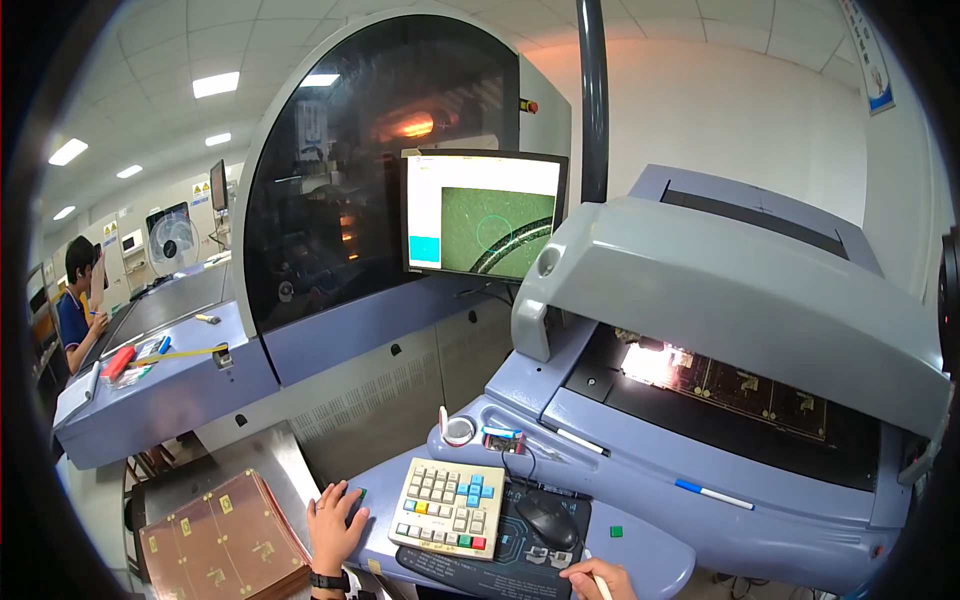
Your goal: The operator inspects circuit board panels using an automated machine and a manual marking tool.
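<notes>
My left hand (337,525) rests with fingers spread at the left end of the blue-grey console, wearing a dark wristband. Its fingertips are close to a small green button (362,493); whether they touch it I cannot tell. Just right of it lies a cream keypad (447,507) with several coloured keys. At the lower edge, my right hand (598,578) is closed on a slim white pen-like stick (602,587). Between keypad and right hand, a black mouse (548,521) sits on a dark printed mouse pad (450,572). Another green button (616,532) is right of the mouse.
A monitor (484,215) shows a green magnified image. Brown copper-coloured panels (215,535) are stacked at lower left. Under the machine's grey hood (730,280), a similar panel (745,393) is brightly lit. Markers (714,494) lie on the console. A person (78,305) works far left.
</notes>
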Demonstrator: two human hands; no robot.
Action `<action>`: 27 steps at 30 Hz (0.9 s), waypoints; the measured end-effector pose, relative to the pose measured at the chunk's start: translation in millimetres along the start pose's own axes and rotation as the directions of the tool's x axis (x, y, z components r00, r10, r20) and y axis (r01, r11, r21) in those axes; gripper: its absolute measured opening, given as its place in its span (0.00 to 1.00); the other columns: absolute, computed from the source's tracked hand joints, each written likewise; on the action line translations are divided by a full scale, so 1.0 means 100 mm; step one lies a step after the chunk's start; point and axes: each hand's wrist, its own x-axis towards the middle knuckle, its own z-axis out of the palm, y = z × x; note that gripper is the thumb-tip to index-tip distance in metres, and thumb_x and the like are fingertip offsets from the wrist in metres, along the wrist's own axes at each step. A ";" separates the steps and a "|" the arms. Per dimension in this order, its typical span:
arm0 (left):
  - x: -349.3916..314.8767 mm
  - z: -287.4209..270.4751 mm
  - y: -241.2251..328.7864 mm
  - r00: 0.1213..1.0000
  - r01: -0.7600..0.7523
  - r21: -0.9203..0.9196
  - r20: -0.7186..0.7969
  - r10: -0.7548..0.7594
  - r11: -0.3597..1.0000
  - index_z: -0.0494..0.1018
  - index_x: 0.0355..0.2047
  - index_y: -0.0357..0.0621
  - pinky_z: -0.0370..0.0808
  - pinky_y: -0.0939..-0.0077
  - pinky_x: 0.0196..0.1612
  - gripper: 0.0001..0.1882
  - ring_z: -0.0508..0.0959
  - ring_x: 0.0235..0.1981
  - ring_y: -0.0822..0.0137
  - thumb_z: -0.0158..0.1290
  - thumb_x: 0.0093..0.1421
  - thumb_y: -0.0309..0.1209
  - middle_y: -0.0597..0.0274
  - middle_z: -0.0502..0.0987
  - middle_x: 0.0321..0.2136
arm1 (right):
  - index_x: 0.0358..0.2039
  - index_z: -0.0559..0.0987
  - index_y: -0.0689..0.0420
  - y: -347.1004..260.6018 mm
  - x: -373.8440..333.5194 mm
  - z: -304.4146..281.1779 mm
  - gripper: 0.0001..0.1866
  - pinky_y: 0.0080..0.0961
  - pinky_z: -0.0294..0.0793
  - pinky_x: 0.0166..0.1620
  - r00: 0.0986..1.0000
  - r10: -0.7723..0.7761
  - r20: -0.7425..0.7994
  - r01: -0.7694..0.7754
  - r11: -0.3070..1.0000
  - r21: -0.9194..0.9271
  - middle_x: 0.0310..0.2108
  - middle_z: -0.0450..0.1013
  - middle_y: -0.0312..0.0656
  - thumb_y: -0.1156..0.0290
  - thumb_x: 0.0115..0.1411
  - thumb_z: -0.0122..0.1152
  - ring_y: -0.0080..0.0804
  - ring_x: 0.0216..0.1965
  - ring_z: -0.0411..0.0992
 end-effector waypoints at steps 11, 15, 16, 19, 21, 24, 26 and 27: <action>0.00 -0.02 0.01 1.000 0.009 -0.006 -0.012 -0.009 1.000 0.75 0.49 0.51 0.51 0.44 0.64 0.21 0.65 0.61 0.57 0.53 0.57 0.45 0.61 0.71 0.56 | 0.35 0.79 0.58 0.00 0.00 0.01 0.05 0.17 0.67 0.25 0.999 -0.034 0.017 0.033 0.998 0.054 0.22 0.70 0.31 0.73 0.64 0.55 0.17 0.22 0.66; 0.00 0.00 0.00 1.000 0.008 -0.002 -0.014 -0.008 1.000 0.75 0.49 0.51 0.51 0.45 0.64 0.21 0.66 0.61 0.57 0.53 0.57 0.45 0.61 0.71 0.56 | 0.36 0.79 0.58 0.04 0.00 0.01 0.06 0.17 0.67 0.25 1.000 -0.021 0.023 0.020 0.998 0.066 0.22 0.70 0.31 0.72 0.64 0.55 0.17 0.22 0.66; 0.00 -0.01 0.00 1.000 0.008 -0.002 -0.014 -0.008 1.000 0.75 0.49 0.51 0.51 0.45 0.64 0.21 0.66 0.61 0.57 0.53 0.57 0.45 0.61 0.71 0.56 | 0.36 0.79 0.57 0.03 0.00 0.01 0.06 0.17 0.67 0.25 1.000 -0.015 0.026 0.013 0.997 0.071 0.22 0.70 0.31 0.71 0.64 0.56 0.17 0.22 0.66; 0.00 -0.01 0.00 1.000 0.008 -0.004 -0.020 -0.008 1.000 0.74 0.49 0.51 0.51 0.45 0.64 0.22 0.66 0.61 0.57 0.53 0.57 0.45 0.62 0.71 0.56 | 0.36 0.79 0.57 0.06 -0.01 0.01 0.06 0.16 0.67 0.25 1.000 -0.011 0.028 0.009 0.998 0.068 0.22 0.70 0.31 0.70 0.64 0.56 0.16 0.22 0.66; 0.00 0.00 -0.01 1.000 0.008 0.004 -0.017 -0.008 1.000 0.74 0.49 0.51 0.51 0.45 0.64 0.22 0.66 0.61 0.57 0.53 0.57 0.45 0.62 0.71 0.56 | 0.36 0.79 0.57 0.06 -0.01 0.01 0.06 0.16 0.67 0.25 1.000 -0.015 0.027 0.014 0.998 0.061 0.22 0.70 0.31 0.70 0.64 0.56 0.16 0.22 0.66; -0.01 0.00 -0.02 1.000 0.005 0.005 -0.017 -0.005 1.000 0.74 0.50 0.52 0.51 0.45 0.64 0.22 0.66 0.61 0.57 0.53 0.57 0.46 0.62 0.71 0.56 | 0.36 0.79 0.57 0.01 -0.01 0.01 0.06 0.16 0.67 0.25 0.999 -0.023 0.022 0.022 0.998 0.051 0.22 0.71 0.31 0.70 0.64 0.56 0.16 0.22 0.66; -0.01 0.00 -0.02 1.000 0.004 0.005 -0.017 -0.004 1.000 0.74 0.50 0.52 0.51 0.45 0.64 0.22 0.66 0.61 0.57 0.53 0.57 0.46 0.62 0.71 0.56 | 0.36 0.79 0.58 -0.01 -0.01 0.01 0.06 0.17 0.68 0.26 0.999 -0.029 0.019 0.028 0.998 0.055 0.23 0.71 0.31 0.70 0.64 0.56 0.16 0.23 0.67; -0.01 0.00 -0.02 1.000 0.004 0.005 -0.016 -0.004 1.000 0.74 0.50 0.52 0.51 0.45 0.64 0.22 0.66 0.61 0.57 0.53 0.57 0.46 0.62 0.71 0.56 | 0.36 0.79 0.58 0.00 -0.01 0.01 0.06 0.17 0.68 0.26 0.999 -0.029 0.018 0.028 0.998 0.055 0.23 0.71 0.31 0.70 0.64 0.56 0.16 0.23 0.67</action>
